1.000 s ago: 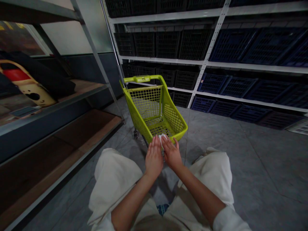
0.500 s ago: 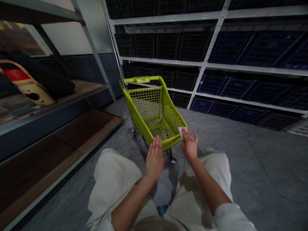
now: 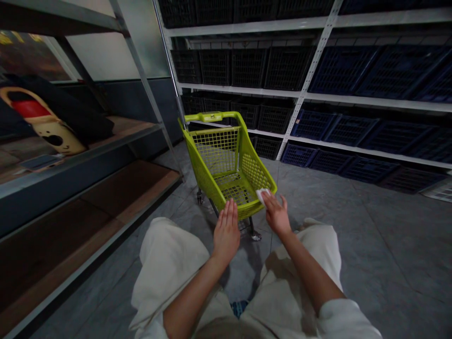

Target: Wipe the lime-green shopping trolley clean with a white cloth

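Observation:
A small lime-green shopping cart (image 3: 205, 165) stands on the floor in front of my knees, its near rim toward me. My left hand (image 3: 227, 230) lies flat against the near left corner of the rim, fingers straight and holding nothing. At the near right corner, my right hand (image 3: 276, 214) presses a white cloth or tissue (image 3: 262, 195) onto the rim with its fingers. The cart's basket has nothing in it that I can see. A metal pole (image 3: 169, 61) rises at the cart's far left corner.
A metal rack (image 3: 148, 129) on the left holds a yellow bag with a face (image 3: 58, 134) and a phone (image 3: 42, 162). White shelving (image 3: 300, 96) at the back carries several black crates (image 3: 249, 68) and blue crates (image 3: 348, 70). Grey floor (image 3: 353, 230) extends to the right.
My right hand has slid the white cloth a little to the left along the cart's near rim. My left hand keeps its place. The view has shifted slightly.

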`<control>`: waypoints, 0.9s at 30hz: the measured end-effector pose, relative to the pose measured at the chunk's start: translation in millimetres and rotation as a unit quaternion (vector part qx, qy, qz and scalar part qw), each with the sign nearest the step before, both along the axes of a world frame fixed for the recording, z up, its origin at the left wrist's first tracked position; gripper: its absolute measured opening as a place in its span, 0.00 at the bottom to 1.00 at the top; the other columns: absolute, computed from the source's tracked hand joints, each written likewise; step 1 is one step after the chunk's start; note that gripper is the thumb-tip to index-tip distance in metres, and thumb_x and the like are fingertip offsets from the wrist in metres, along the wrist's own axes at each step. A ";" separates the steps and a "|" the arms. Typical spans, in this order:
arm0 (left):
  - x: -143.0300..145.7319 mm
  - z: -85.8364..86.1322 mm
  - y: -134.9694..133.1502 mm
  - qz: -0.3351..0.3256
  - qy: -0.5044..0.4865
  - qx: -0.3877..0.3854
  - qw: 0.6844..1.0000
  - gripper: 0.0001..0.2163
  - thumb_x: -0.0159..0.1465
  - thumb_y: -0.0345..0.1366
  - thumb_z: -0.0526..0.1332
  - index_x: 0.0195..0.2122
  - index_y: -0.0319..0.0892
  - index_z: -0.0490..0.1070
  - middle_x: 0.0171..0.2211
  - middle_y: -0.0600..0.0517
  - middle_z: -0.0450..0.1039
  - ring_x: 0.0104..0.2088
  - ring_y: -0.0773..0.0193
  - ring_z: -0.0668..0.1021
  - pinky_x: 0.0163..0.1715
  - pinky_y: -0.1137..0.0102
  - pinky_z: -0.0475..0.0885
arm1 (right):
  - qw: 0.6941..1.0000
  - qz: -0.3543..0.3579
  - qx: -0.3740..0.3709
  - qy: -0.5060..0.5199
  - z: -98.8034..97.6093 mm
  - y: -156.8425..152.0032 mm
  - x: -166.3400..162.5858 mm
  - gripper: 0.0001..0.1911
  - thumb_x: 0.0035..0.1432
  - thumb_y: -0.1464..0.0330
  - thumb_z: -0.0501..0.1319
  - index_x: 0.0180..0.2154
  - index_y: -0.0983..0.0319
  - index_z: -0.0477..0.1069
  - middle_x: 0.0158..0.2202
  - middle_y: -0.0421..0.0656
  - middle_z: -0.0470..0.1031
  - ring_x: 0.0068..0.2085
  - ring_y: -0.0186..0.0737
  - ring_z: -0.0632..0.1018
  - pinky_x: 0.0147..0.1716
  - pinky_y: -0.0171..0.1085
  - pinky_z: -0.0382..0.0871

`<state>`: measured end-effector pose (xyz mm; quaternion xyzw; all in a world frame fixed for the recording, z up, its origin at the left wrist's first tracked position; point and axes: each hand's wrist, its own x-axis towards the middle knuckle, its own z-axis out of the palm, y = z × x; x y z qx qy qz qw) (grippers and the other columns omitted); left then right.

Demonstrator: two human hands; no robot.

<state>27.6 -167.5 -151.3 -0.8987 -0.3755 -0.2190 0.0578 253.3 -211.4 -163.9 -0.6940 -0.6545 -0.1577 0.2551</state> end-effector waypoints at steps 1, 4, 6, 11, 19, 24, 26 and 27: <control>0.8 -0.2 -0.5 0.000 -0.001 0.001 1.000 0.38 0.60 0.25 0.52 0.72 0.29 0.38 0.73 0.40 0.44 0.73 0.53 0.48 0.69 0.57 0.54 | 1.000 -0.022 0.006 0.003 -1.2 -1.1 12.7 0.38 0.54 0.81 0.50 0.66 0.59 0.59 0.65 0.47 0.68 0.67 0.42 0.65 0.68 0.53 0.40; 4.7 -2.4 -1.8 0.001 -0.007 0.004 1.000 0.39 0.60 0.25 0.52 0.72 0.30 0.37 0.73 0.40 0.43 0.73 0.54 0.48 0.69 0.56 0.55 | 0.997 -0.074 0.021 0.015 -2.8 -0.3 22.4 0.37 0.54 0.81 0.49 0.65 0.59 0.60 0.64 0.48 0.69 0.67 0.44 0.66 0.68 0.54 0.43; 7.3 -4.2 -2.3 0.006 -0.011 0.005 1.000 0.39 0.60 0.25 0.52 0.72 0.30 0.37 0.73 0.40 0.43 0.73 0.54 0.47 0.69 0.56 0.56 | 0.994 -0.100 0.027 0.026 -2.6 3.3 2.8 0.36 0.55 0.80 0.50 0.66 0.61 0.60 0.64 0.50 0.68 0.67 0.45 0.65 0.67 0.53 0.46; 7.6 -5.6 -1.3 0.011 -0.007 0.007 1.000 0.38 0.61 0.26 0.53 0.72 0.28 0.39 0.73 0.38 0.44 0.73 0.53 0.47 0.69 0.56 0.55 | 1.000 -0.006 0.009 0.023 -1.0 11.3 -82.0 0.37 0.56 0.80 0.49 0.67 0.61 0.57 0.65 0.48 0.67 0.69 0.43 0.61 0.68 0.50 0.45; 1.9 -3.5 3.1 0.007 -0.005 0.001 1.000 0.38 0.62 0.25 0.51 0.72 0.30 0.37 0.73 0.40 0.45 0.73 0.54 0.48 0.69 0.57 0.54 | 0.998 0.056 -0.012 -0.002 1.3 6.0 -40.4 0.37 0.55 0.81 0.49 0.66 0.61 0.58 0.65 0.47 0.67 0.68 0.41 0.63 0.69 0.50 0.40; 4.7 -3.2 0.7 0.002 -0.007 -0.004 1.000 0.38 0.61 0.25 0.52 0.72 0.30 0.37 0.73 0.39 0.44 0.73 0.53 0.47 0.69 0.56 0.54 | 0.997 -0.066 0.020 0.032 -1.8 0.7 21.8 0.37 0.52 0.81 0.50 0.64 0.58 0.62 0.64 0.46 0.69 0.67 0.43 0.66 0.68 0.54 0.44; 6.4 -3.1 -1.5 0.004 -0.009 -0.006 1.000 0.38 0.60 0.25 0.52 0.72 0.29 0.39 0.73 0.39 0.44 0.73 0.53 0.47 0.69 0.57 0.54 | 0.995 -0.094 0.025 0.038 -2.1 1.9 17.3 0.36 0.53 0.80 0.50 0.64 0.59 0.63 0.64 0.47 0.70 0.67 0.44 0.66 0.67 0.54 0.45; 7.3 -3.3 -2.5 0.006 -0.009 -0.006 1.000 0.38 0.60 0.24 0.52 0.72 0.29 0.39 0.73 0.39 0.44 0.73 0.54 0.47 0.69 0.57 0.54 | 0.993 -0.105 0.027 0.042 -1.9 3.2 7.6 0.36 0.54 0.80 0.50 0.64 0.60 0.62 0.64 0.47 0.70 0.67 0.44 0.66 0.67 0.54 0.46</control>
